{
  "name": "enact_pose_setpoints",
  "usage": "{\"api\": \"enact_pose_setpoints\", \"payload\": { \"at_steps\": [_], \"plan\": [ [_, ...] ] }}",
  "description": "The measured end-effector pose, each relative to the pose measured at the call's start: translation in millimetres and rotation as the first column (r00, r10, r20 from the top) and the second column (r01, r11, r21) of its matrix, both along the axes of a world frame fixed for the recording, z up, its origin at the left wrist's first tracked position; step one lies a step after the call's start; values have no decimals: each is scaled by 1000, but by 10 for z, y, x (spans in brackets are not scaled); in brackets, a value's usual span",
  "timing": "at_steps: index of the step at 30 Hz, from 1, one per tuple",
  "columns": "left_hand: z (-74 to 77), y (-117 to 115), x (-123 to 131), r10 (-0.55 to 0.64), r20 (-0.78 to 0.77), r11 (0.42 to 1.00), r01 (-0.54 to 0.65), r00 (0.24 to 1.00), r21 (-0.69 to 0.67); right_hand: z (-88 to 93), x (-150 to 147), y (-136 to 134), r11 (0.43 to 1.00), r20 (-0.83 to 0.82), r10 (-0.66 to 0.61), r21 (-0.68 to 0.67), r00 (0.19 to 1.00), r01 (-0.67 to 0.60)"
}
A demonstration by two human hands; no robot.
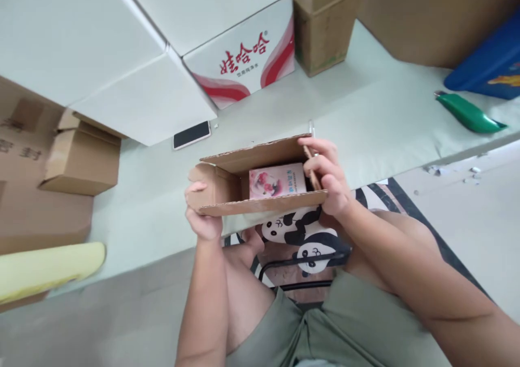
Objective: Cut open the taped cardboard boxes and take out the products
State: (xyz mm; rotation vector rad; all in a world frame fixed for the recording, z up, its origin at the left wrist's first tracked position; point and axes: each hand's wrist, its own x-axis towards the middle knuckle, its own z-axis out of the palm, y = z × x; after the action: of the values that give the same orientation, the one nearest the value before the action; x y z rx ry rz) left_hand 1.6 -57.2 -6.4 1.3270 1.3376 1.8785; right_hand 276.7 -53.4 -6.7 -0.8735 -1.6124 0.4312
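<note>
A small open cardboard box (227, 177) is held over the table's near edge, flaps up. Inside lies a pink and blue printed packet (276, 182). My left hand (201, 215) grips the box's left end, thumb on the side flap. My right hand (327, 175) is closed on the box's right flap, fingers curled over its edge. A thin stick-like thing also sits in those fingers; I cannot make out what it is.
A black phone (192, 135) lies on the pale table (385, 123). White cartons with red print (244, 58) and brown boxes (81, 158) stand behind. A green cutter (467, 113) and a blue thing (487, 69) lie far right. A yellow roll (44, 269) sits at the left.
</note>
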Motion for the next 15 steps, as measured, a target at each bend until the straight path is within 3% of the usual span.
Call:
{"api": "enact_pose_setpoints", "payload": {
  "at_steps": [3,6,8,9,10,11,13,14,15],
  "plan": [
    [268,-68,-7,69,-53,997,-67,996,44,-55,1,15,995,16,28,93,999,-29],
    [725,-160,104,272,-170,938,-222,947,266,-109,3,17,990,66,12,137,998,-21],
    [1066,-182,253,270,-360,942,-167,893,292,-131,-4,15,988,83,-7,152,997,-6],
    [1220,-161,342,174,-507,978,-90,844,187,-137,-9,13,987,83,-15,158,996,2],
    [1350,-113,434,-2,-656,1000,-4,754,-8,-142,-16,11,987,80,-21,162,997,8],
    [1447,-37,521,-225,-747,968,53,626,-247,-145,-23,7,987,77,-27,159,997,15],
    [1512,185,656,-590,-731,786,37,344,-617,-151,-35,-6,992,88,-33,121,996,23],
    [1475,311,693,-698,-676,692,-19,236,-722,-155,-40,-15,995,102,-34,92,994,25],
    [1394,434,708,-762,-620,623,-49,186,-781,-158,-43,-25,998,118,-34,65,992,27]
  ]
}}
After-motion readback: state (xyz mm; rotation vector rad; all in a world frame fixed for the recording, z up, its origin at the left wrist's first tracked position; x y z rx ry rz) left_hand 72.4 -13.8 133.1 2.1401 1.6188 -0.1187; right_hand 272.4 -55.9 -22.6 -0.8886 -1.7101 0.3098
